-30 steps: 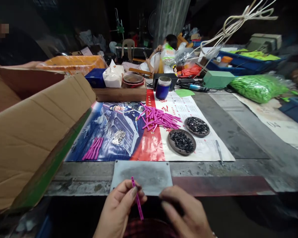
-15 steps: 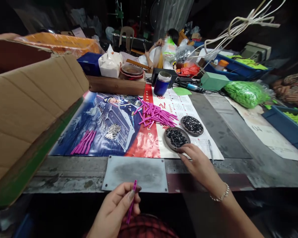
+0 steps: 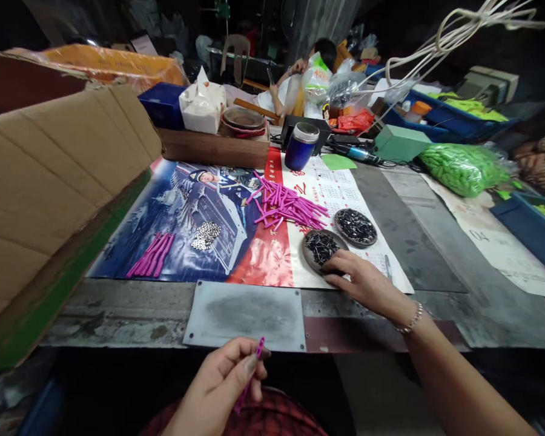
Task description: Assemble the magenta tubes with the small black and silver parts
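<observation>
My left hand [image 3: 234, 375] is closed on a slim magenta plastic strip [image 3: 260, 346], pinched upright between thumb and fingers before the table edge. My right hand [image 3: 361, 280] reaches into the nearer round dish [image 3: 307, 259] of small black metal pins [image 3: 321, 246]. Its fingers are drawn together at the dish's front side; what they grip, if anything, is hidden. A second dish of black pins [image 3: 356, 226] stands just behind. Loose magenta strips [image 3: 290, 204] lie heaped on the poster, a neater bunch of strips [image 3: 152, 255] at left, and small silver rings [image 3: 206, 235] between.
A grey metal plate [image 3: 245, 316] lies at the table's front edge. A cardboard box [image 3: 68, 194] rises at left. Behind the poster [image 3: 258, 257] stand a wooden box [image 3: 213, 148] and a blue cup [image 3: 301, 147]. A bag of green pieces [image 3: 456, 169] sits at right; people are beyond.
My right hand has moved from the dish's rim farther in among the pins, its fingers drawing together. My left hand, still holding the magenta strip, has shifted slightly right in view.
</observation>
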`<state>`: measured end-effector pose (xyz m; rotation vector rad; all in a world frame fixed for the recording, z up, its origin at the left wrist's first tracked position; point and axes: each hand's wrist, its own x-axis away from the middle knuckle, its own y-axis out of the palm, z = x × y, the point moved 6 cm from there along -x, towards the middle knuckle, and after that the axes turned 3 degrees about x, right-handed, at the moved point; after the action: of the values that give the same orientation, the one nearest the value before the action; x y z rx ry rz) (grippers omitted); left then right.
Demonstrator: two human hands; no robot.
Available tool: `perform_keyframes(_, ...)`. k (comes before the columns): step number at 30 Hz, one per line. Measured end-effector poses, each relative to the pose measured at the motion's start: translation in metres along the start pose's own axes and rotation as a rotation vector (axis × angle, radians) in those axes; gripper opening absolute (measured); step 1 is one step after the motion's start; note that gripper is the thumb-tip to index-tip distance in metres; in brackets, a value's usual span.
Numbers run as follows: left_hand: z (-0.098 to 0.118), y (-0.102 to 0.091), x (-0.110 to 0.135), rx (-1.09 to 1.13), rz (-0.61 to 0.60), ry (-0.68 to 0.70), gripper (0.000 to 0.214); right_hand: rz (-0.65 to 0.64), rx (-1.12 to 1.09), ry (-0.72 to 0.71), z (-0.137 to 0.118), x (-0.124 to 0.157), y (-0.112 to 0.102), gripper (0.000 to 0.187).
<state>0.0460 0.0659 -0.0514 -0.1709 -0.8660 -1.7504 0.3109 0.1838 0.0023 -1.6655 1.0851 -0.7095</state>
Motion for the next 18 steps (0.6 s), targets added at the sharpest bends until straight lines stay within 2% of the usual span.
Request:
perform_keyframes(5,-0.006,0.006,-0.004,-0.013,-0.029,-0.004,0.04,0.012,-0.017,0.039,0.001,-0.001,0.004,0.006)
perform_keyframes(11,-0.014,0.006,-0.007,-0.014,-0.058,-0.008,0.037,0.089,-0.054,0.072,-0.002,0.007,-0.001,0.008)
perform_keyframes(14,-0.014,0.008,-0.008,0.024,-0.055,0.005,0.036,0.146,-0.083,0.083,-0.019,0.02,-0.005,0.007)
perform_keyframes(18,-0.006,0.013,-0.009,-0.006,-0.01,0.054,0.036,0.241,-0.211,0.02,-0.065,0.038,0.0,0.008)
